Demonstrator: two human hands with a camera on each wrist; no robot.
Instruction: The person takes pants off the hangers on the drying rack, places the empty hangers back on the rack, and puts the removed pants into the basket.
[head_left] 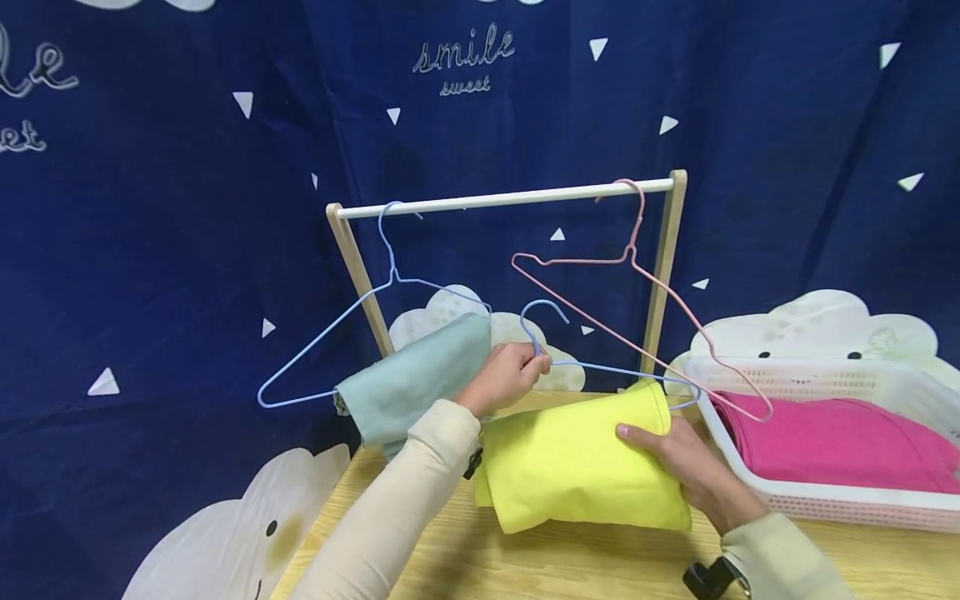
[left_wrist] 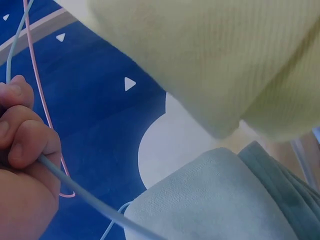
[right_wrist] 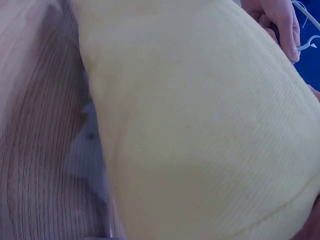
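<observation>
My left hand (head_left: 506, 377) grips a light blue wire hanger (head_left: 600, 367) at the neck, just under its hook. From that hanger hangs a folded yellow cloth (head_left: 577, 467), which hides most of the lower bar. My right hand (head_left: 690, 467) pinches the cloth's right edge near the hanger's right end, thumb in front and fingers behind. In the left wrist view, curled fingers (left_wrist: 37, 135) close round the blue wire, with the yellow cloth above. The yellow cloth fills most of the right wrist view and hides much of the right hand.
A rack with a white rail (head_left: 510, 198) stands behind. On it hang a blue hanger (head_left: 322, 333) bearing a grey-green cloth (head_left: 420, 383), and a bare pink hanger (head_left: 585, 310). At right, a white basket (head_left: 862, 498) holds a magenta cloth (head_left: 840, 442) on the wooden table (head_left: 585, 567).
</observation>
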